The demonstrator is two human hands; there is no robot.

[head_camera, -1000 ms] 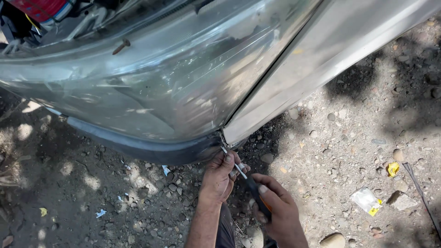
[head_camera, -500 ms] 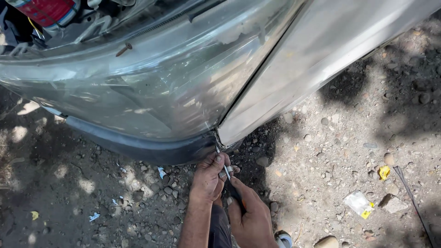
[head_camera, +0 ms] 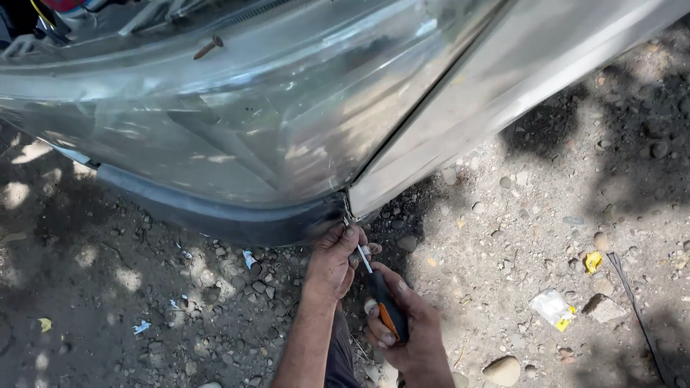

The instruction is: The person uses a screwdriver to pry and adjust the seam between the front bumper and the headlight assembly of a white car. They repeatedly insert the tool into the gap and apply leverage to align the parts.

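Low in the middle of the frame, the left hand (head_camera: pixel 332 259) pinches the silver bumper's (head_camera: pixel 215 144) bottom corner while the right hand (head_camera: pixel 406 334) grips a black-and-orange screwdriver (head_camera: pixel 379 294), so turning that hidden fastener seems the step now.

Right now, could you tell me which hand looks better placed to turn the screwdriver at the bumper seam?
Probably the right hand: it grips the screwdriver handle, while the left hand steadies the shaft near the bumper seam.

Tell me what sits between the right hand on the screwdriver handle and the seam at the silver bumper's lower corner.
In the head view, the left hand and the screwdriver's thin metal shaft lie between them.
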